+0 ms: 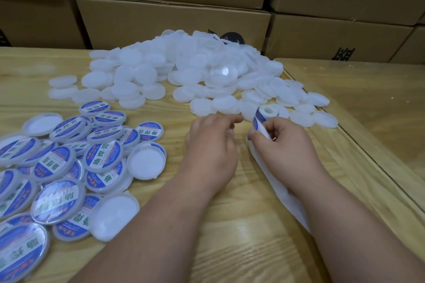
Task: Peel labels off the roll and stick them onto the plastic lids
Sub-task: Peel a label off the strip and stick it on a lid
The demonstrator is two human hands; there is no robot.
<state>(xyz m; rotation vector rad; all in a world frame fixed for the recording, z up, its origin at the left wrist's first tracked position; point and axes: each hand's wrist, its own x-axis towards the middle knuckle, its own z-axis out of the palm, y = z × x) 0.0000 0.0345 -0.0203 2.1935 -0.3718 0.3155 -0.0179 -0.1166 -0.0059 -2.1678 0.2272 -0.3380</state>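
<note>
My right hand (284, 142) grips a small roll of blue-and-white labels (264, 116), its white core pointing up. A strip of white backing paper (279, 190) trails from the roll under my right wrist toward the table's near edge. My left hand (212, 145) is just left of the roll, its index finger stretched toward it and the other fingers curled; I cannot tell whether it holds a label. A heap of plain white plastic lids (184, 71) lies behind both hands. Lids bearing blue labels (69, 163) are piled at the left.
The work lies on a light wooden table (172, 225). A second wooden table (372, 103) adjoins it on the right, with a seam between. Stacked cardboard boxes (174, 23) form a wall along the back. Some lids in the left pile lie white side up.
</note>
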